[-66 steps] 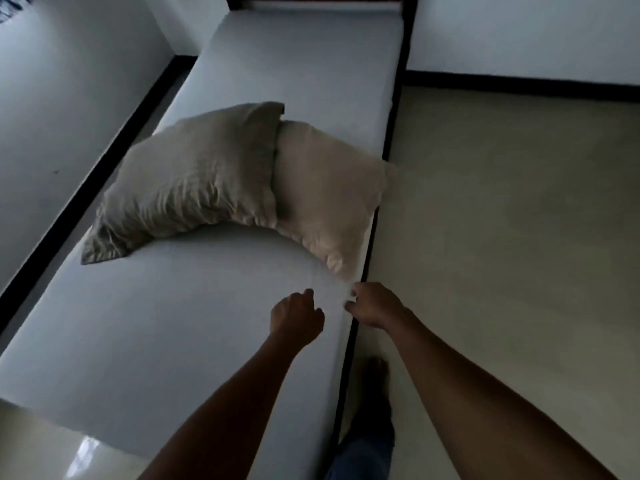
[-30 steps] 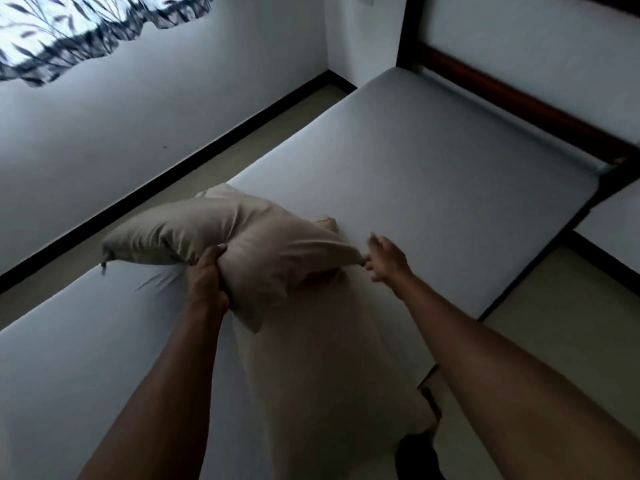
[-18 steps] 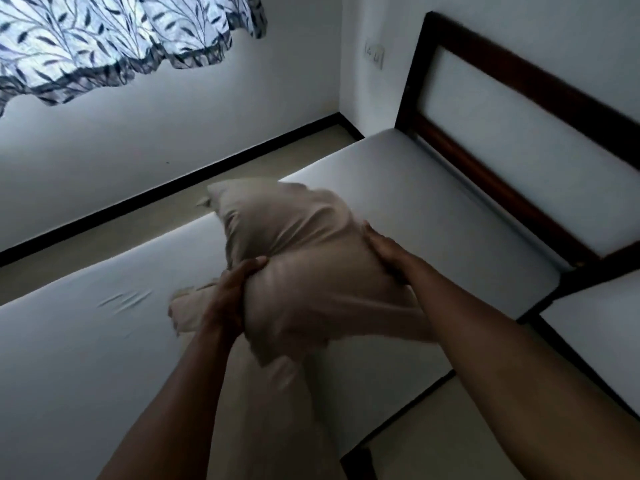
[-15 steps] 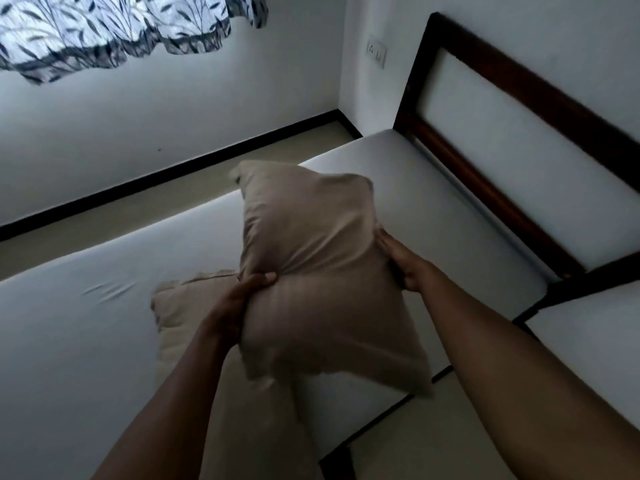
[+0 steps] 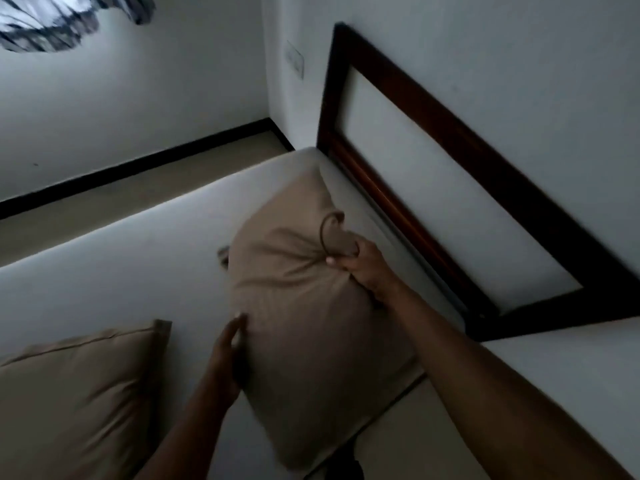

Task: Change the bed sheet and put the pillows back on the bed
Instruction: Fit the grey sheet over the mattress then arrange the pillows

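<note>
The right grip (image 5: 360,265) is closed on a bunched fold of the tan pillow (image 5: 311,334). The left grip (image 5: 230,351) is open, with straight fingers pressed against the pillow's side. The pillow is at the head end of the bed (image 5: 121,271), beside the headboard (image 5: 433,133), with one corner past the bed's edge. A second pillow (image 5: 76,393) lies flat farther down the bed.

Tan pillows (image 5: 311,327), white sheet (image 5: 114,278), dark brown headboard (image 5: 433,140), leaf-patterned curtain (image 5: 52,26)

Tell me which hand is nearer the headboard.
Right. The right hand grips the held pillow's top edge just beside the headboard; the left hand touches its lower side, farther out over the mattress.
</note>
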`<state>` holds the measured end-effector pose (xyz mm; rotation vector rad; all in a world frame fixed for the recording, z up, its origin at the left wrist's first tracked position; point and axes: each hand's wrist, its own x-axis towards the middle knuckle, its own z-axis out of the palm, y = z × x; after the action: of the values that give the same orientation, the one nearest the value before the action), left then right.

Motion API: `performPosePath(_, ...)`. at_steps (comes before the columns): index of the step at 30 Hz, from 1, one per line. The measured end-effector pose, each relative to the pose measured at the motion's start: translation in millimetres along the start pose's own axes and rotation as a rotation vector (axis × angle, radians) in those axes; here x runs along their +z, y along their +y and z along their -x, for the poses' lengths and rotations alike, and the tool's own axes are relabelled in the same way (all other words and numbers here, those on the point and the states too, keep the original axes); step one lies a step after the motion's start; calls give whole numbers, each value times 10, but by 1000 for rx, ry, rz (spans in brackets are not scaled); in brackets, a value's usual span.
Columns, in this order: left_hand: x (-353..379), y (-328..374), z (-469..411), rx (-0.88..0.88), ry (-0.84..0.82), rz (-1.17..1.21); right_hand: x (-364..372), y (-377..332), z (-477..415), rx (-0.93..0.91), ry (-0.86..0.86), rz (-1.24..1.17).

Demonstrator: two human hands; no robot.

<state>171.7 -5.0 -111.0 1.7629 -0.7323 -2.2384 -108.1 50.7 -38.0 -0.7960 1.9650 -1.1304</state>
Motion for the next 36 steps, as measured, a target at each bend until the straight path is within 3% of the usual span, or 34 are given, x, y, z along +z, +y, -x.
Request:
performPosePath(4, 1259, 203, -373, 190, -5, -20, -917, -51, -568, -93, 102, 39)
performPosePath(8, 2270, 476, -871, 206, 37, -98, -1744, 102, -1238, -120, 149, 226)
performPosePath(13, 3229, 336, -1315, 121, -188, -357, -2260, 998, -1862, 175, 140, 603)
performPosePath(16, 3579, 182, -1408, 64, -321, -422, -2201, 1484, -1894, 345, 0, 812)
performPosePath(18, 3626, 77, -1441, 66, -326, -459, -2033, 1638, -1792, 354, 56, 911)
performPosePath(24, 2800, -68, -1473, 95, -145, -488, -1504, 1819, -1274, 317, 180, 927)
performPosePath(28, 1640, -91, -1273, 153, 36, -594, -878, 1851, -874, 417, -91, 892)
performPosePath(36, -1689, -315, -629, 259, 460, -1056, 1647, 1515, 115, 377, -570, 789)
